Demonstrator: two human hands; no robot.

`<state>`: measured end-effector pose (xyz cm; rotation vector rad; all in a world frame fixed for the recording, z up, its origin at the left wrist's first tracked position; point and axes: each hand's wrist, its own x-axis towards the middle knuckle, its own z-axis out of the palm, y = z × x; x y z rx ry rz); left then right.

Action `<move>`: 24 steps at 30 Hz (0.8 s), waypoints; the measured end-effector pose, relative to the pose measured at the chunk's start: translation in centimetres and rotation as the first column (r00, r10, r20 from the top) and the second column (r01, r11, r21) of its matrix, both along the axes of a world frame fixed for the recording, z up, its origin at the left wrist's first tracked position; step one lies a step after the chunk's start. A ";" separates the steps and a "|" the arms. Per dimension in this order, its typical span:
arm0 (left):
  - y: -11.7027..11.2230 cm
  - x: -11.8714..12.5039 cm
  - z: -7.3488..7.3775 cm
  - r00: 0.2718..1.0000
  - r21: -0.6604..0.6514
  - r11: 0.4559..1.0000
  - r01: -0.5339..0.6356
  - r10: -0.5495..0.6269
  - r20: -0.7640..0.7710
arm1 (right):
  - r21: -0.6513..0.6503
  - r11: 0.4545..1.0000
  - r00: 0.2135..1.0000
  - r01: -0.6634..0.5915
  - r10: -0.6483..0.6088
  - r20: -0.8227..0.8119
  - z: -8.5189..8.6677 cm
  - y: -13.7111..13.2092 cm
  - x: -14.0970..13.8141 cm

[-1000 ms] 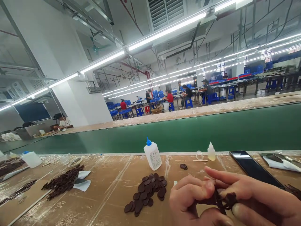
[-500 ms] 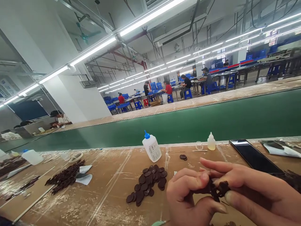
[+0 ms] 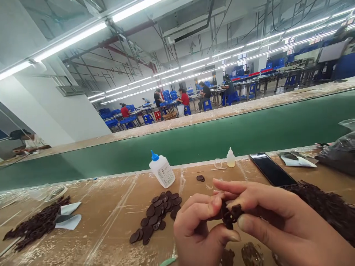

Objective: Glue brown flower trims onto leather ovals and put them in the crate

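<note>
My left hand [image 3: 199, 225] is closed on a small dark brown piece [image 3: 227, 218], held between thumb and curled fingers. My right hand [image 3: 277, 214] meets it from the right, its thumb and index finger pinching the curled end of the same dark brown piece; whether these are two joined parts I cannot tell. Left of my hands lies a heap of flat dark brown discs [image 3: 155, 216], with a few more discs [image 3: 200, 178] beyond my fingertips. Shiny brown pieces [image 3: 252, 254] lie below my hands, partly hidden.
A white bottle with a blue cap [image 3: 163, 173], a small dropper bottle [image 3: 230, 159] and a black phone [image 3: 273, 170] stand or lie along the back. Loose dark brown strips form piles at the right [image 3: 327, 210] and left [image 3: 39, 223]. A green ledge [image 3: 194, 138] runs behind. Several people sit far off.
The view has turned right, so things have shifted left in the picture; a plastic bag and more of the right-hand brown pile now show. Both hands keep nearly the same grip.
</note>
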<state>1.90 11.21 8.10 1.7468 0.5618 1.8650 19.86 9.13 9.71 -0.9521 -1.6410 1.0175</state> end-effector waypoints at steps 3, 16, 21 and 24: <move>-0.1 0.1 0.2 1.000 0.001 1.000 -0.013 0.013 0.017 | 0.036 0.999 0.999 0.034 -0.034 -0.001 0.3 -0.2 -0.2; -0.7 0.7 0.0 0.994 -0.025 0.994 -0.103 0.104 0.017 | 0.004 0.996 0.996 0.091 -0.091 0.000 -0.3 -0.5 -0.2; -0.6 0.5 0.1 0.995 -0.008 0.995 -0.102 0.103 0.006 | 0.007 0.997 0.997 0.081 -0.081 -0.005 0.3 -0.7 -0.3; -0.6 0.5 0.2 0.995 -0.016 0.995 -0.098 0.098 0.011 | 0.039 0.996 0.996 0.084 -0.084 -0.005 0.6 -0.6 -0.3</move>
